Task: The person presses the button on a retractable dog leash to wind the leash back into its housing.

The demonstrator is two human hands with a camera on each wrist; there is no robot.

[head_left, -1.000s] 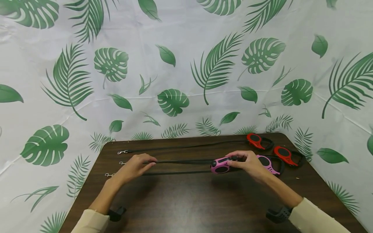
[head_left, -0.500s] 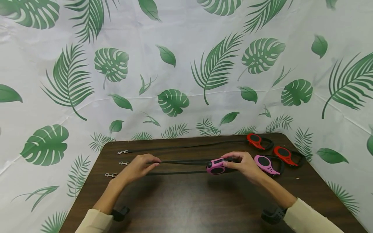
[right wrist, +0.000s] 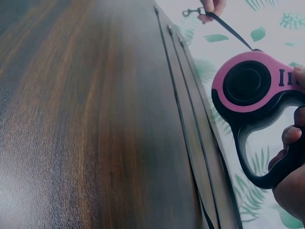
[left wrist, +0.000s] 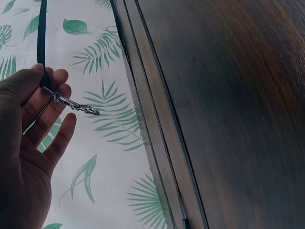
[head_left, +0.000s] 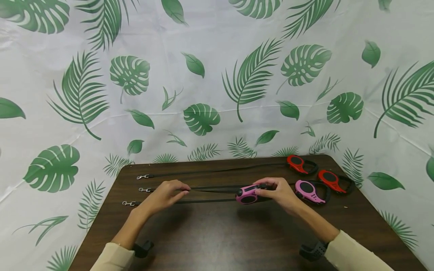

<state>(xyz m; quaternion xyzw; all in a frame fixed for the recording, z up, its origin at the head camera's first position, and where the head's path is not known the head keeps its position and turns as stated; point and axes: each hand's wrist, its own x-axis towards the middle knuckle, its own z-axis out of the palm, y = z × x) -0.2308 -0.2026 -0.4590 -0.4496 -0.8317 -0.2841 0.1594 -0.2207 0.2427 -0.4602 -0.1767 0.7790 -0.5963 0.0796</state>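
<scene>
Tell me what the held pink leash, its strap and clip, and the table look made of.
Pink leash: seemingly hard plastic, satin sheen, black rubbery-looking grip.
Strap: flat black webbing, probably nylon, matte.
Clip: metal, by its bright silver glint.
Table: dark wood or wood-look laminate, grain visible, slightly glossy.

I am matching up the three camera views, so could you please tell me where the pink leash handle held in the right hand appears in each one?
Head: pink leash handle lies at table centre, gripped by the right hand.
Left wrist: not in view.
Right wrist: it fills the upper right, lifted off the table.
Shared landmark: its black strap, pinched by the left hand, seen in left wrist and right wrist too.
</scene>
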